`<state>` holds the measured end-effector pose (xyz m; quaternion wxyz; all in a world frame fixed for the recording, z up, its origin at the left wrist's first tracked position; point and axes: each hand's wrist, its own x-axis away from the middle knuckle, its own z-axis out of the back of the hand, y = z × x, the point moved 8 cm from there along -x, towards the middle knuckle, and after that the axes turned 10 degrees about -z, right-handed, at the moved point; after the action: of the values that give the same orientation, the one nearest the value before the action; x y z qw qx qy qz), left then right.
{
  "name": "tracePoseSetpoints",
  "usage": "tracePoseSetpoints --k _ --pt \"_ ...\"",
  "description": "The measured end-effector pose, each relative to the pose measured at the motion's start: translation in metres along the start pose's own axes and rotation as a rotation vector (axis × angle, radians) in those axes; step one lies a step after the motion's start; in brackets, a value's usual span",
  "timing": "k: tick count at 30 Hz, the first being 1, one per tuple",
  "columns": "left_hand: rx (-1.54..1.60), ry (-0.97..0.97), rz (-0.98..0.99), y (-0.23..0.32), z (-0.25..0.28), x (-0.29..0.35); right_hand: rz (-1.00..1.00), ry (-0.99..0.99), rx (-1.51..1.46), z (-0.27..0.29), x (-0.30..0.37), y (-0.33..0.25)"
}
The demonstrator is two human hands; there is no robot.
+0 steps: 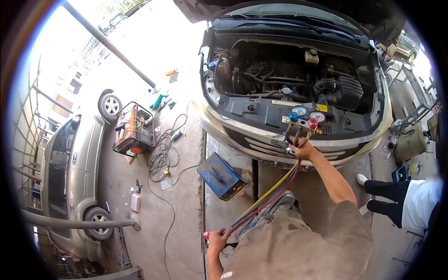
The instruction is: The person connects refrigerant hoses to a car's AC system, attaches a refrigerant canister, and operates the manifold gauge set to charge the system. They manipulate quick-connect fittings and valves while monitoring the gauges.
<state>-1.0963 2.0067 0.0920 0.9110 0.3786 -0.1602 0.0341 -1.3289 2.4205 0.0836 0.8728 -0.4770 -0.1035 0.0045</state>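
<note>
We find the gauge manifold (303,122) over the car's front panel (252,108), dials (318,116) upward, long axis crosswise. Right hand (303,149) grips the hoses (269,192) just below; these slant down-left into the closed left hand (218,241).

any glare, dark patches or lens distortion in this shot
Head view, upper left: daylight blown out to white; head view, top: engine bay dim beneath the raised hood; head view, left: fisheye bows the silver car; head view, right of centre: manifold gauge set, dials too small to read.
</note>
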Motion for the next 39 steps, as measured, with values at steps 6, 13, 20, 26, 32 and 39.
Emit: tracePoseSetpoints --k 6,13,20,26,32,39 --pt "0.145 -0.114 0.241 0.045 -0.06 -0.005 -0.028 -0.162 0.046 -0.008 -0.03 0.049" --pt "0.046 -0.179 0.224 0.048 -0.099 -0.015 -0.377 -0.201 -0.358 -0.026 -0.028 0.129" --pt "-0.066 -0.233 0.304 0.07 -0.074 -0.021 -0.676 0.101 -0.547 0.004 0.015 0.113" --pt "-0.085 -0.299 0.246 0.074 -0.064 -0.046 -0.586 0.313 -0.327 0.008 0.052 0.14" --pt "-0.189 -0.385 0.044 0.102 -0.05 -0.067 -0.415 0.568 -0.158 0.006 0.095 0.063" --pt "-0.207 -0.464 -0.38 0.14 -0.066 -0.1 -0.31 -0.375 -0.313 -0.165 0.056 -0.032"
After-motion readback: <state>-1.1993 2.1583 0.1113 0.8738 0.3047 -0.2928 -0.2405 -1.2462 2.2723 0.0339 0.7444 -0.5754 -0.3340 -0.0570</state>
